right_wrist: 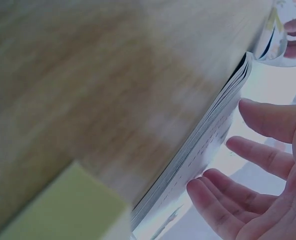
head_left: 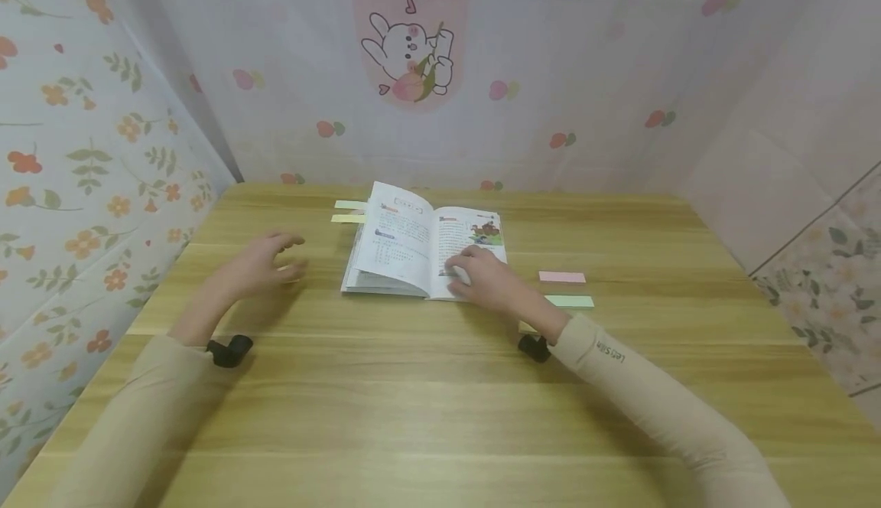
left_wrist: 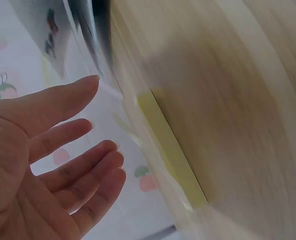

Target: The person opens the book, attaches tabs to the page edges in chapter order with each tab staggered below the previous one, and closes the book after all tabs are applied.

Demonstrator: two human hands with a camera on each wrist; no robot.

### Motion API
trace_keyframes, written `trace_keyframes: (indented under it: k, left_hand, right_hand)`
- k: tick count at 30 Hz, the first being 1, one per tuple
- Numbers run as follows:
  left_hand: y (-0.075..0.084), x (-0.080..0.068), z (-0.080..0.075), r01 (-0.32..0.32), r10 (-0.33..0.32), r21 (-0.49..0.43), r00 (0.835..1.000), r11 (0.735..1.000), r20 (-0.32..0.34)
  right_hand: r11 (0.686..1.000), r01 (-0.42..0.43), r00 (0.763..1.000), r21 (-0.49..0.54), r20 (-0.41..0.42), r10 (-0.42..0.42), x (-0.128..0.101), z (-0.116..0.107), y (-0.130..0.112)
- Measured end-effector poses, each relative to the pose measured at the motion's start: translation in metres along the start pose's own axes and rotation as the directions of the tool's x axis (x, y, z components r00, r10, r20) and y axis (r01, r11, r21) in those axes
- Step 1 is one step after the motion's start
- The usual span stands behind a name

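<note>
An open book (head_left: 402, 248) lies at the middle of the table, with printed text and a coloured picture on its right page. Over that page's lower part rests my right hand (head_left: 485, 277), its fingers loosely bent and gripping nothing; in the right wrist view the fingers (right_wrist: 222, 192) are spread by the page edges. My left hand (head_left: 264, 267) hovers left of the book, apart from it, thumb and fingers parted with nothing between them. Green (head_left: 349, 205) and yellow (head_left: 347, 219) sticky tabs stick out from the book's left side.
Right of the book lie a pink strip (head_left: 561, 277), a green strip (head_left: 570, 301) and a yellow strip (head_left: 528, 327), the last partly under my right wrist. A yellow sticky pad (left_wrist: 171, 150) shows in the left wrist view. A patterned curtain (head_left: 585, 72) hangs behind the table.
</note>
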State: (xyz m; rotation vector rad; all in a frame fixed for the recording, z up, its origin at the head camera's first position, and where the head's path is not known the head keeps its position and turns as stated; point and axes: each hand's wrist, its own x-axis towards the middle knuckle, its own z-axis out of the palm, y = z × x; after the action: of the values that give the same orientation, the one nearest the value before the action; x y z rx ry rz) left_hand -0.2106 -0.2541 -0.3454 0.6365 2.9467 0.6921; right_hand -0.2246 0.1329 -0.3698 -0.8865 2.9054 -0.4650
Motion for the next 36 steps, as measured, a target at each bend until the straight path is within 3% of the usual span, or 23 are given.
trace_keyframes:
  k: [15,30,36]
  left_hand:
    - [-0.037,-0.016,-0.007,0.008,-0.008,-0.004,0.997,1.0,0.079]
    - [-0.045,-0.018,-0.007,-0.012,0.01,0.03,0.998,0.999,0.054]
    - [-0.04,-0.017,-0.01,0.041,-0.041,-0.008,0.998,0.999,0.04]
  right_hand:
    - [1.0,-0.017,1.0,-0.005,0.011,0.017,-0.001,0.0,0.0]
    - [1.0,-0.001,1.0,-0.016,-0.007,0.001,-0.003,0.001,0.001]
    - [1.0,0.015,1.0,-0.016,-0.015,-0.015,-0.005,0.0,0.001]
